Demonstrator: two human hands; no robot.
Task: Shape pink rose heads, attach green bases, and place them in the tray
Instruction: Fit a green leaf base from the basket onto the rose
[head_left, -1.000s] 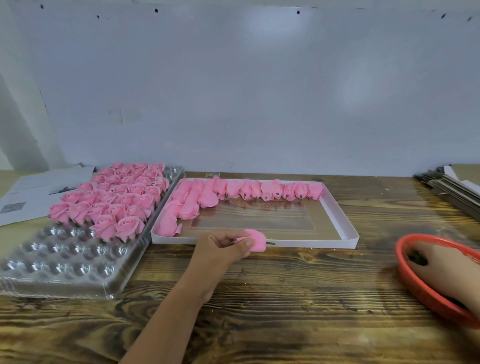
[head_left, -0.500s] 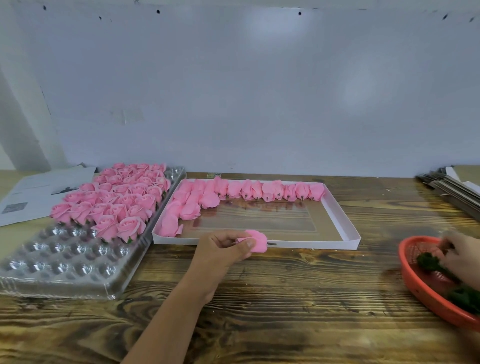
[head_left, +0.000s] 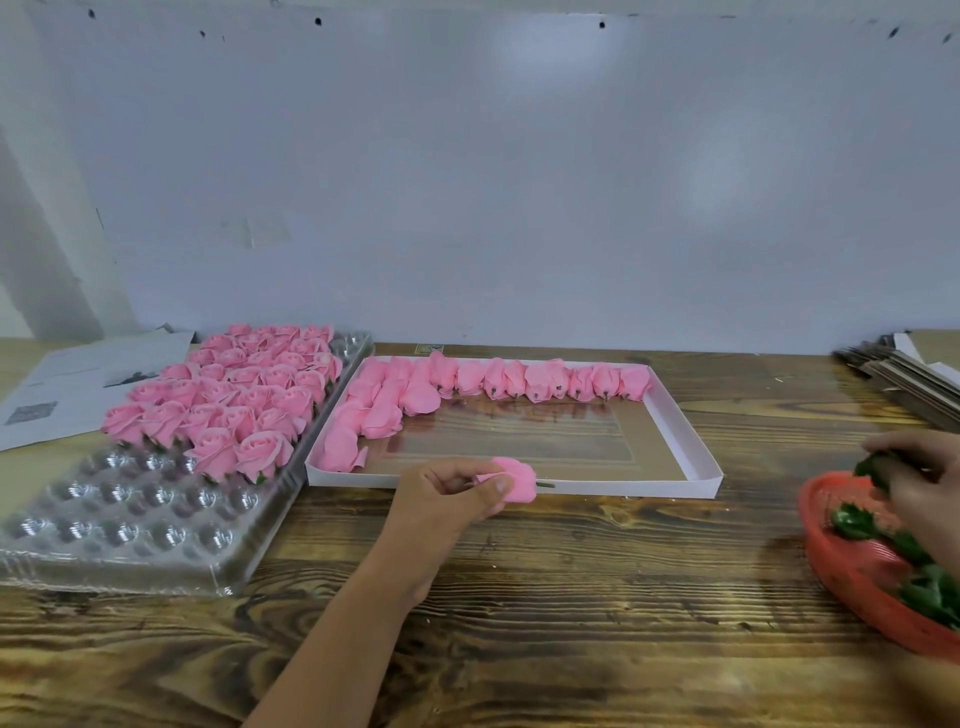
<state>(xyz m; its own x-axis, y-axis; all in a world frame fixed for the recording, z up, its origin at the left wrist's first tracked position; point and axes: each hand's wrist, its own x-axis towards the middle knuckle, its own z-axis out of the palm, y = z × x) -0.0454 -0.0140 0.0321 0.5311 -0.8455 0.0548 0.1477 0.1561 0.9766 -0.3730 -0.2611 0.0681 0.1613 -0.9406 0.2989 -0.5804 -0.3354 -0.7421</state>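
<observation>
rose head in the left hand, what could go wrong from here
The left hand pinches the rose head by its soft petals, so pushing a base onto its short stem could crush them. The right hand is lifting a green base from the crowded red basket; others might snag and spill. Finished roses sit tightly packed in the clear tray, so placing one more may knock its neighbours.

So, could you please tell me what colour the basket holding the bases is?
The basket is red-orange, seen in the head view.
</observation>
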